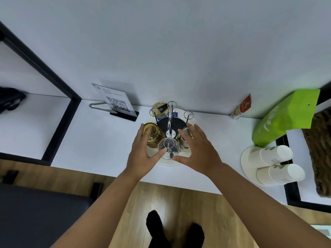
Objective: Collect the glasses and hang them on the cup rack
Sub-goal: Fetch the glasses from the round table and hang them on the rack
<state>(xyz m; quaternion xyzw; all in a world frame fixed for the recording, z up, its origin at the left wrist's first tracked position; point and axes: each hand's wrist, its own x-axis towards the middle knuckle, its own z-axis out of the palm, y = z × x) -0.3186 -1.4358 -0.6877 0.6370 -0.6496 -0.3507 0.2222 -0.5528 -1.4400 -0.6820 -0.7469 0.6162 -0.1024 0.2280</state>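
Amber glasses (153, 134) and one clear glass (168, 146) on a black-based chrome rack (171, 120); lime-green bag (286, 119); white counter (100, 140).

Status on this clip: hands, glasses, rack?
Left hand and right hand open, flanking clear glass on rack. Two pegs bare. Nothing in the way.

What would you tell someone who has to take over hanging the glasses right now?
Left hand: open, fingers resting on the amber glass, thumb by the clear glass.
Right hand: open, fingers over the third glass.
Cup rack: on the white tray; three glasses sit upside down on its near pegs, a fourth yellowish glass at the back.
Left: two ring-topped pegs are bare; I cannot see any loose glasses to collect.
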